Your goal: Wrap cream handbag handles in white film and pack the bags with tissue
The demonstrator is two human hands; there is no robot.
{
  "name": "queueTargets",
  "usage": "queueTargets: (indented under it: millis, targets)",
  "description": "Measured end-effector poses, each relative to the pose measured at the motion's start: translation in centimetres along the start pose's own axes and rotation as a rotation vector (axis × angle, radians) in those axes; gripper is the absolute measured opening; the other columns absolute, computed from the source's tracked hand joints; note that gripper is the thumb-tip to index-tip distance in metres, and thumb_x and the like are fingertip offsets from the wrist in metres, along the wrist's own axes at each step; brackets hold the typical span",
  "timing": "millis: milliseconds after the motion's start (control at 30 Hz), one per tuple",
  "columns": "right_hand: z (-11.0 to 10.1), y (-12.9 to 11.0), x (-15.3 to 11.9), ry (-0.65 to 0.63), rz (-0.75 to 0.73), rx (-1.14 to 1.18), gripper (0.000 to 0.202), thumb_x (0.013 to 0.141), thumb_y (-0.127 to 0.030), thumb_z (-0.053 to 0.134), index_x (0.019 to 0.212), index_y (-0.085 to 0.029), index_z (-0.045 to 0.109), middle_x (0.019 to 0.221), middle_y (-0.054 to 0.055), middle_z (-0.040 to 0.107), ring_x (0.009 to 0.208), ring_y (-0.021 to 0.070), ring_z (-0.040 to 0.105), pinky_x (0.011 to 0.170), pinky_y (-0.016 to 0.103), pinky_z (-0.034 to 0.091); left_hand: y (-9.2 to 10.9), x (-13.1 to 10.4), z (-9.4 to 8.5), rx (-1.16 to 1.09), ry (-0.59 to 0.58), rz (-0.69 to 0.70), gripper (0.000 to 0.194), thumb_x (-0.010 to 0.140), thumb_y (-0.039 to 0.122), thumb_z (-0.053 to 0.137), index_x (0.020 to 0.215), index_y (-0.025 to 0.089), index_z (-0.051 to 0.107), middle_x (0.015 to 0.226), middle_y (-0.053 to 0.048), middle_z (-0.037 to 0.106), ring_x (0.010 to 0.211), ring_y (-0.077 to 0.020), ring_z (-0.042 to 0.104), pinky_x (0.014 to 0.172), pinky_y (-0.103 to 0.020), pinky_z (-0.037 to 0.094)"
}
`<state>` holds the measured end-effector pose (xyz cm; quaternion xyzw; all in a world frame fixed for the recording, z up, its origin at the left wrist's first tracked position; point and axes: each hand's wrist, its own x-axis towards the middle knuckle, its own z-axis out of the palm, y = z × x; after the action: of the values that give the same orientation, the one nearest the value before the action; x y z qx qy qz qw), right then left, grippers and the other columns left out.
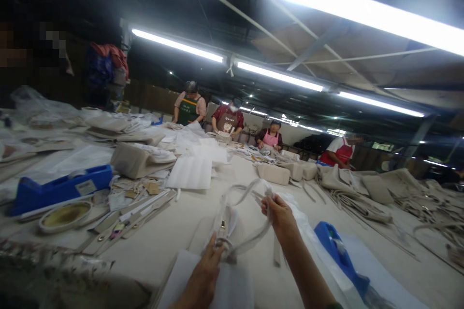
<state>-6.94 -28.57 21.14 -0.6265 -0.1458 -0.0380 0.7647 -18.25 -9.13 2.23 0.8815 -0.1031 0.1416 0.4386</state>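
Near the front middle of the table, my left hand [207, 268] is closed on the lower end of a pale strap [222, 231] with a small metal buckle. To its right and farther from me, my right hand [277, 210] pinches a looped part of a greyish strap [255, 236], its outline blurred. The loop curves between the two hands. Beneath my left hand lies a white foam sheet [235, 285]. Whether both strap parts form one piece, I cannot tell.
Blue tape dispensers [65, 186] [339, 256] stand left and right. A tape roll [65, 216], loose straps [362, 205], beige bags [139, 159] and foam sheets [192, 169] cover parts of the table [145, 246]. Several people [189, 106] work across it.
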Motion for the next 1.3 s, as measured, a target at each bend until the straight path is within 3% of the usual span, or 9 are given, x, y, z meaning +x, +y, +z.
queueTargets:
  millis: [233,333,433,567,733,833,933,1133,1300]
  targets:
    - [0.4,-1.3,-2.1,0.012,-0.078,0.165,0.035,0.057,-0.031,0.087,0.087,-0.022,0.072,0.085,0.001,0.077,0.084,0.0185,0.069,0.091,0.034,0.051,1.5,0.0,-1.9,-0.132,0.022,0.024,0.053,0.074,0.002,0.044,0.123,0.013,0.059,0.154,-0.017,0.03,0.142,-0.0291,0.032,0.116,-0.049,0.032]
    - [0.9,-2.2,-2.9,-0.048,-0.119,0.149,0.029,0.06,-0.025,0.084,0.088,-0.022,0.076,0.09,0.002,0.077,0.095,0.0213,0.067,0.101,0.038,0.043,1.7,0.3,-2.4,-0.3,0.011,-0.014,0.05,0.07,0.006,0.052,0.118,0.014,0.062,0.151,-0.019,0.033,0.117,-0.0284,0.056,0.102,-0.047,0.046]
    - [1.5,-2.9,-4.0,-0.105,-0.15,0.062,0.024,0.066,-0.023,0.079,0.089,-0.023,0.077,0.094,0.003,0.077,0.097,0.0235,0.066,0.099,0.041,0.043,2.7,1.4,-3.6,-0.519,-0.008,-0.081,0.045,0.069,0.019,0.064,0.113,0.012,0.064,0.145,-0.021,0.039,0.101,-0.026,0.062,0.094,-0.045,0.049]
    - [2.5,-3.9,-4.9,-0.126,-0.181,-0.013,0.02,0.066,-0.023,0.078,0.087,-0.022,0.078,0.09,0.005,0.077,0.093,0.0266,0.068,0.092,0.042,0.048,6.5,4.9,-7.3,-0.625,-0.055,-0.049,0.048,0.079,0.043,0.067,0.116,0.012,0.064,0.118,-0.015,0.063,0.107,-0.0266,0.06,0.094,-0.04,0.048]
    - [4.5,-4.9,-5.3,-0.21,-0.233,-0.075,0.017,0.07,-0.025,0.074,0.086,-0.023,0.078,0.088,0.004,0.076,0.092,0.0295,0.067,0.092,0.047,0.049,14.0,10.5,-12.9,-0.823,-0.242,-0.017,0.059,0.083,0.065,0.058,0.106,0.011,0.07,0.106,-0.014,0.07,0.102,-0.0243,0.062,0.088,-0.034,0.046]
    - [5.4,-5.0,-5.6,-0.252,-0.294,-0.151,0.012,0.074,-0.024,0.07,0.084,-0.023,0.078,0.087,0.002,0.075,0.092,0.0283,0.065,0.093,0.045,0.047,17.2,13.1,-14.8,-1.008,-0.319,-0.07,0.049,0.075,0.053,0.075,0.095,0.009,0.069,0.096,-0.016,0.072,0.084,-0.0219,0.066,0.075,-0.031,0.049]
    - [5.3,-4.7,-5.3,-0.32,-0.254,-0.213,0.006,0.072,-0.026,0.074,0.075,-0.02,0.075,0.078,0.002,0.073,0.081,0.0245,0.064,0.082,0.037,0.048,18.7,14.4,-15.3,-1.069,-0.231,-0.026,0.039,0.065,0.026,0.085,0.094,0.01,0.065,0.095,-0.014,0.074,0.083,-0.0185,0.067,0.074,-0.026,0.048]
    - [3.5,-5.6,-0.9,-0.47,0.056,0.104,0.06,0.074,-0.073,0.062,0.103,-0.021,0.072,0.103,0.008,0.072,0.097,0.0242,0.064,0.078,0.032,0.048,19.8,14.0,-15.1,-0.999,-0.154,0.172,0.047,0.066,0.019,0.08,0.109,0.011,0.062,0.091,-0.011,0.075,0.081,-0.022,0.069,0.077,-0.03,0.05]
    - [4.3,-9.9,3.2,-0.517,0.121,0.112,0.083,0.077,-0.087,0.033,0.091,-0.015,0.071,0.086,0.014,0.073,0.087,0.0278,0.067,0.069,0.037,0.052,20.8,13.2,-13.9,-0.863,-0.16,0.287,0.04,0.069,0.014,0.072,0.108,0.013,0.068,0.088,-0.009,0.075,0.086,-0.025,0.069,0.076,-0.03,0.049]
